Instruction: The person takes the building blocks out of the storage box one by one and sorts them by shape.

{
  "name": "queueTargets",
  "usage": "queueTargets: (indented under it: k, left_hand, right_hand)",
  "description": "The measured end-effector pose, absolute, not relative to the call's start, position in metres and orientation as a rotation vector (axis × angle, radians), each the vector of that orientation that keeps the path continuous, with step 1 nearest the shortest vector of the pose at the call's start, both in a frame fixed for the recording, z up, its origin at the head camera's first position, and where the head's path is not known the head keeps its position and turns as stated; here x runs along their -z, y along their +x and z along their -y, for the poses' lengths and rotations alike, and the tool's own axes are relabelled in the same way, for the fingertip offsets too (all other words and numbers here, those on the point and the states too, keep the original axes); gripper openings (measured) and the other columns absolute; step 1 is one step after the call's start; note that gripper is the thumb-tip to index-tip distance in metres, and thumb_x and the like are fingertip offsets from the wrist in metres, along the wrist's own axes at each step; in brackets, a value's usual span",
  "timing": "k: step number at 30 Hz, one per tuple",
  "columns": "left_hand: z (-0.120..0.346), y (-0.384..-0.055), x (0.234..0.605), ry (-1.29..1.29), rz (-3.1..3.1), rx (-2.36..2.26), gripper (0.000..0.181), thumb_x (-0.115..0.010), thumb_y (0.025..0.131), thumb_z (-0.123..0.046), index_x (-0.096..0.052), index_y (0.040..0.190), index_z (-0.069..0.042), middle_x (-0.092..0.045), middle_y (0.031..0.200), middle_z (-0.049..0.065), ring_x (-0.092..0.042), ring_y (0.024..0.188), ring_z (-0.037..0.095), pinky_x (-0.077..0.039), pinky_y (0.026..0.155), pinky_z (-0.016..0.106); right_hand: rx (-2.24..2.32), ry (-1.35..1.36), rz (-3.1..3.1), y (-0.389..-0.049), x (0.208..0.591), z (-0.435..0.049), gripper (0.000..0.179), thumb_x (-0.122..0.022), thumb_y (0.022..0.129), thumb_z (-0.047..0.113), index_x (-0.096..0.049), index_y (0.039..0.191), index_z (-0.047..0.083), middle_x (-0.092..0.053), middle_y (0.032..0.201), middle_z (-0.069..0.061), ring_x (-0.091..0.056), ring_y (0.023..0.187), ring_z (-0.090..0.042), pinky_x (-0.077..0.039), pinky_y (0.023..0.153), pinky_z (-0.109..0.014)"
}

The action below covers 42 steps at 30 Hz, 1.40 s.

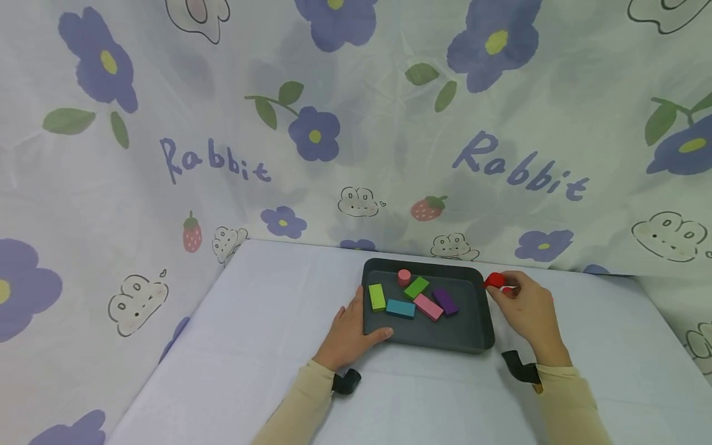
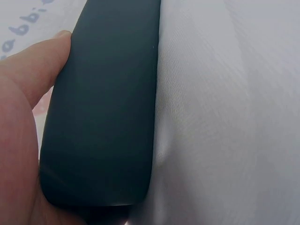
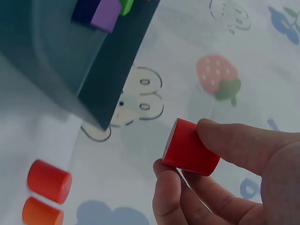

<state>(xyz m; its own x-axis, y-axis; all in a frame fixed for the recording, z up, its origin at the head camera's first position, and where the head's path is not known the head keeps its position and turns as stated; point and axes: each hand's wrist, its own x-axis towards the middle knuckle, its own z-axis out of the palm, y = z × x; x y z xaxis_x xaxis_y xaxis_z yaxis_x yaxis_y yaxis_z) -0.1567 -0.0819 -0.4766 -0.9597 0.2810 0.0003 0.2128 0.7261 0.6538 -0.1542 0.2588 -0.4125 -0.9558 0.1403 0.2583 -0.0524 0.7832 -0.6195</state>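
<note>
In the head view, my left hand grips the near left corner of a dark grey tray, thumb over the near rim and fingers along the left side. The left wrist view shows the thumb against the tray's outer wall near its rim. My right hand pinches a red cylinder block between thumb and fingers, just off the tray's right rim. Inside lie lime, green, blue, pink and purple rectangular blocks and a coral cylinder.
Another red cylinder and an orange cylinder lie side by side outside the tray, near the right hand. A white cloth covers the table. Behind it hangs a patterned curtain with flowers and rabbits.
</note>
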Motion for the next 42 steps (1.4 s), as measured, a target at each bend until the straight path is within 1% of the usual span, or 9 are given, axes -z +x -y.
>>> queueTargets:
  k: [3, 7, 11, 16, 20, 25, 33, 38, 42]
  left_hand:
    - [0.082, -0.157, 0.476, 0.406, -2.827, -1.053, 0.112, -0.066, 0.089, -0.063, -0.006, 0.161, -0.001, -0.021, 0.165, 0.016, -0.027, 0.150, 0.030, -0.015, 0.121, 0.055]
    - [0.081, -0.157, 0.477, 0.411, -2.831, -1.053, 0.111, -0.066, 0.089, -0.061, -0.007, 0.160, 0.000, -0.021, 0.165, 0.017, -0.027, 0.150, 0.030, -0.015, 0.121, 0.055]
    - [0.081, -0.158, 0.477, 0.415, -2.832, -1.052, 0.110, -0.067, 0.090, -0.060, -0.007, 0.160, 0.001, -0.021, 0.165, 0.017, -0.027, 0.150, 0.030, -0.016, 0.121, 0.055]
    - [0.081, -0.158, 0.478, 0.412, -2.837, -1.046, 0.111, -0.066, 0.089, -0.061, -0.007, 0.161, 0.000, -0.021, 0.165, 0.016, -0.027, 0.150, 0.030, -0.016, 0.121, 0.055]
    - [0.082, -0.158, 0.481, 0.418, -2.840, -1.041, 0.112, -0.065, 0.089, -0.063, -0.007, 0.160, 0.000, -0.021, 0.164, 0.017, -0.028, 0.149, 0.030, -0.016, 0.121, 0.055]
    - [0.084, -0.157, 0.481, 0.407, -2.833, -1.048, 0.113, -0.065, 0.088, -0.064, -0.006, 0.161, 0.000, -0.022, 0.165, 0.017, -0.028, 0.149, 0.030, -0.015, 0.121, 0.055]
    - [0.083, -0.156, 0.479, 0.411, -2.832, -1.043, 0.111, -0.066, 0.090, -0.061, -0.007, 0.160, 0.001, -0.022, 0.164, 0.017, -0.028, 0.149, 0.031, -0.015, 0.121, 0.055]
    - [0.083, -0.156, 0.478, 0.417, -2.834, -1.040, 0.112, -0.065, 0.089, -0.063, -0.007, 0.160, 0.001, -0.023, 0.164, 0.018, -0.029, 0.149, 0.031, -0.015, 0.121, 0.054]
    - [0.082, -0.157, 0.478, 0.420, -2.840, -1.034, 0.111, -0.065, 0.089, -0.063, -0.007, 0.160, 0.001, -0.023, 0.164, 0.018, -0.029, 0.149, 0.031, -0.016, 0.121, 0.054]
  right_hand:
    - [-0.936, -0.093, 2.668, -0.154, 0.414, -0.266, 0.043, -0.069, 0.095, 0.024, -0.062, 0.124, -0.006, -0.069, 0.109, -0.028, -0.065, 0.089, -0.037, -0.048, 0.065, -0.035]
    - [-0.950, -0.165, 2.688, -0.153, 0.416, -0.275, 0.046, -0.067, 0.096, 0.027, -0.060, 0.127, -0.007, -0.067, 0.114, -0.028, -0.063, 0.091, -0.038, -0.048, 0.063, -0.034]
    - [-0.948, -0.216, 2.708, -0.150, 0.416, -0.284, 0.050, -0.065, 0.097, 0.030, -0.058, 0.129, -0.008, -0.065, 0.118, -0.029, -0.063, 0.095, -0.040, -0.049, 0.063, -0.035]
    - [-0.940, -0.269, 2.707, -0.149, 0.415, -0.295, 0.054, -0.065, 0.097, 0.032, -0.056, 0.131, -0.009, -0.063, 0.120, -0.032, -0.061, 0.094, -0.041, -0.048, 0.058, -0.031]
    - [-0.933, -0.314, 2.702, -0.149, 0.416, -0.300, 0.053, -0.064, 0.097, 0.031, -0.056, 0.132, -0.009, -0.063, 0.121, -0.031, -0.060, 0.096, -0.041, -0.047, 0.059, -0.030]
    - [-0.954, -0.338, 2.699, -0.150, 0.419, -0.307, 0.055, -0.065, 0.097, 0.032, -0.055, 0.133, -0.009, -0.062, 0.122, -0.032, -0.060, 0.098, -0.042, -0.048, 0.061, -0.032]
    - [-0.935, -0.405, 2.712, -0.153, 0.429, -0.324, 0.055, -0.062, 0.098, 0.032, -0.054, 0.133, -0.010, -0.061, 0.123, -0.033, -0.059, 0.097, -0.042, -0.046, 0.057, -0.030]
    - [-0.929, -0.436, 2.682, -0.155, 0.430, -0.329, 0.053, -0.062, 0.098, 0.030, -0.055, 0.132, -0.011, -0.062, 0.122, -0.033, -0.059, 0.096, -0.042, -0.045, 0.056, -0.031]
    - [-0.971, -0.498, 2.678, -0.156, 0.432, -0.333, 0.055, -0.060, 0.099, 0.030, -0.052, 0.135, -0.010, -0.059, 0.126, -0.033, -0.058, 0.100, -0.043, -0.046, 0.058, -0.033]
